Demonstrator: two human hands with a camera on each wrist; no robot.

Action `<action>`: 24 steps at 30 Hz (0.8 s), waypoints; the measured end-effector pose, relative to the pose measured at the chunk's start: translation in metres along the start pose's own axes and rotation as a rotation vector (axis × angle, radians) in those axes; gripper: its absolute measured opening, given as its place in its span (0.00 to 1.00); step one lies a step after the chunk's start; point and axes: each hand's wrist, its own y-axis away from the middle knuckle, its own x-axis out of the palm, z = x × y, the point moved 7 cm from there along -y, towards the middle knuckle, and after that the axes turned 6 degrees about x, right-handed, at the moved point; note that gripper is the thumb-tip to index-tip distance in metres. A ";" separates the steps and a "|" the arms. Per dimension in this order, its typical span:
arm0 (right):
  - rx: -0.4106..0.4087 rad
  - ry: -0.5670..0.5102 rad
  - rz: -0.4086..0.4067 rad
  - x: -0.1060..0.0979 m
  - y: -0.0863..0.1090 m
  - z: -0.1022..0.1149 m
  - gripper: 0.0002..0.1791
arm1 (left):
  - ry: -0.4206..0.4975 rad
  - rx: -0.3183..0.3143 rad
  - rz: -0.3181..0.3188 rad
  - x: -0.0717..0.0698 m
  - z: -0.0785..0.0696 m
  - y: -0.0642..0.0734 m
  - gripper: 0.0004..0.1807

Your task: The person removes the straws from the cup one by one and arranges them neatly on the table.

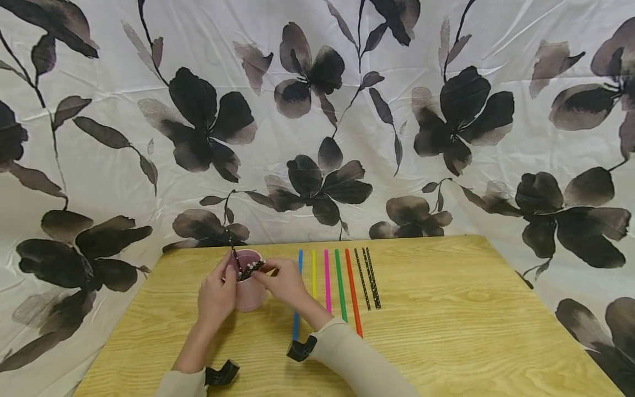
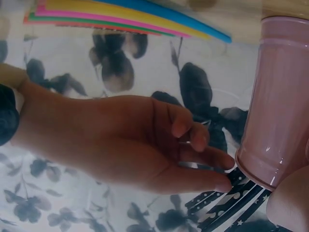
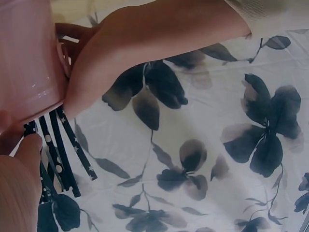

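A pink cup (image 1: 250, 298) stands at the left of the table with several black straws patterned in white dots and stars in its mouth. My left hand (image 1: 218, 292) holds the cup's left side, fingers partly hidden behind it. One dotted black straw (image 1: 231, 242) sticks up beside those fingers. On the cup's other side, my right hand (image 1: 285, 281) pinches a black straw at the rim. In the left wrist view its thumb and forefinger (image 2: 224, 183) meet on that straw. The right wrist view shows more black straws (image 3: 59, 150) fanned out past the rim.
Right of the cup, a row of straws lies on the wooden table (image 1: 446, 320): blue (image 1: 300, 262), yellow (image 1: 314, 270), pink (image 1: 327, 281), green (image 1: 339, 281), red (image 1: 353, 286). Beyond it lie black patterned straws (image 1: 369, 275). A floral cloth (image 1: 317, 121) hangs behind.
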 end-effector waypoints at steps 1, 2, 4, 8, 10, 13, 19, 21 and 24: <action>0.008 -0.005 0.004 0.000 0.000 -0.001 0.03 | -0.002 0.001 0.000 0.000 0.000 0.000 0.22; 0.018 -0.012 0.004 0.000 0.000 -0.003 0.03 | -0.004 0.001 -0.002 0.000 0.000 0.000 0.22; 0.043 -0.031 0.001 -0.001 0.001 -0.006 0.03 | -0.005 0.001 0.000 0.001 0.000 0.000 0.22; 0.072 -0.050 -0.020 -0.007 0.003 -0.007 0.04 | -0.001 0.000 -0.004 0.001 0.000 0.000 0.21; 0.086 -0.063 -0.022 -0.011 0.004 -0.005 0.05 | 0.000 0.000 -0.006 0.001 -0.001 0.000 0.21; 0.103 -0.108 -0.014 -0.019 0.005 0.000 0.07 | -0.001 -0.002 0.000 0.002 -0.001 0.000 0.21; 0.044 -0.283 -0.013 -0.057 0.008 0.038 0.09 | 0.002 -0.020 0.024 0.002 0.000 -0.001 0.21; 0.007 -0.351 -0.046 -0.077 0.007 0.047 0.10 | 0.007 -0.026 0.039 0.001 0.000 -0.002 0.22; -0.021 -0.463 -0.134 -0.110 0.005 0.050 0.09 | 0.014 -0.041 0.076 0.001 0.000 -0.003 0.22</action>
